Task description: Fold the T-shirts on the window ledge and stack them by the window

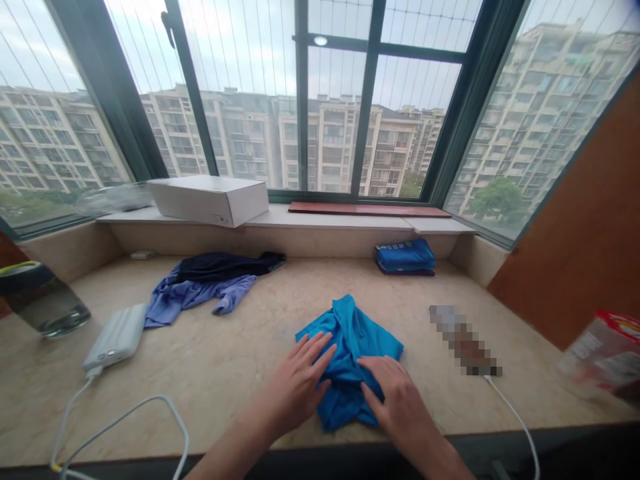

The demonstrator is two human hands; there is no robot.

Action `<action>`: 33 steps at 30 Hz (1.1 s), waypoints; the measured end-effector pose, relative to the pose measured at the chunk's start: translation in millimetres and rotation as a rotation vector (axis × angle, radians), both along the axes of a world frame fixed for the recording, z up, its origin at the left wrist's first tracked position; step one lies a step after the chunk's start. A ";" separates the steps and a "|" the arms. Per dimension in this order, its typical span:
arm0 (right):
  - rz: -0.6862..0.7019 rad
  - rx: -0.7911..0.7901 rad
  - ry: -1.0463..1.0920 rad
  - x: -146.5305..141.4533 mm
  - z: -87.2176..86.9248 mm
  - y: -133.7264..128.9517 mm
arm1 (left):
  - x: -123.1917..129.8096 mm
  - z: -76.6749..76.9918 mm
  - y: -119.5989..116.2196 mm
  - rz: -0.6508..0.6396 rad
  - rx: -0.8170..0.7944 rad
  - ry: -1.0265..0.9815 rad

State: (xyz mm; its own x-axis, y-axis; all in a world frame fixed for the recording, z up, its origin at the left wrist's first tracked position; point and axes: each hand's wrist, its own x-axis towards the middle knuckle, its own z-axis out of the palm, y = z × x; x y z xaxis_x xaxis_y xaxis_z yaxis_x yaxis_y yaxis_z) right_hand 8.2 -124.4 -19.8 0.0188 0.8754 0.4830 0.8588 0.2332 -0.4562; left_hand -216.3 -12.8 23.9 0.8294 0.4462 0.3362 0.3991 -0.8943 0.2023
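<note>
A bright blue cloth (pixel 350 333) lies bunched and creased near the front edge of the stone ledge. On its left side rests my left hand (pixel 303 380), palm down with fingers spread. My right hand (pixel 393 393) touches the cloth's lower right part, its fingers apart and slightly bent. Neither hand grips the fabric. Parts of the cloth under both hands are hidden.
Purple-blue and dark clothes (pixel 210 280) lie at the back left, a folded blue bundle (pixel 405 257) at the back right. Left stand a bottle (pixel 47 307) and a cabled power bank (pixel 116 337); right are a pixelated object (pixel 465 340) and a plastic container (pixel 605 353).
</note>
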 end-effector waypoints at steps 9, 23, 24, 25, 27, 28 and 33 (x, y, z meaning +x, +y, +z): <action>-0.222 -0.066 0.162 41.6 19.2 28.7 | -3.4 -7.3 -23.4 0.026 0.038 0.184; 0.038 0.031 -0.224 -6.2 40.9 52.0 | -16.4 -3.3 -9.6 -0.074 -0.233 -0.177; 0.112 0.050 -0.267 -12.0 42.5 47.5 | -16.1 -3.9 -3.8 -0.002 -0.219 -0.228; 0.195 0.060 -0.300 -16.9 44.1 43.4 | -14.8 -3.9 1.8 0.068 -0.197 -0.277; 0.380 0.057 -0.316 -22.9 47.9 35.9 | -10.2 -2.7 12.0 0.155 -0.135 -0.356; 0.456 0.052 -0.285 -23.6 49.9 32.1 | -7.6 -2.1 16.1 0.164 -0.105 -0.371; 0.357 -0.013 -0.018 -11.8 53.7 9.5 | 3.1 -5.7 26.6 0.026 -0.062 -0.176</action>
State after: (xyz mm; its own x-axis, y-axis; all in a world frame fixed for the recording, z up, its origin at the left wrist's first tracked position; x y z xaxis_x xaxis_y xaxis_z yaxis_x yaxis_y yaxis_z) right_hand -3.7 -114.9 33.8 -0.2979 0.8312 0.4694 0.7321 0.5145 -0.4465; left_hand -213.3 13.8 18.2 0.7481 0.4913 0.4460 0.3755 -0.8676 0.3259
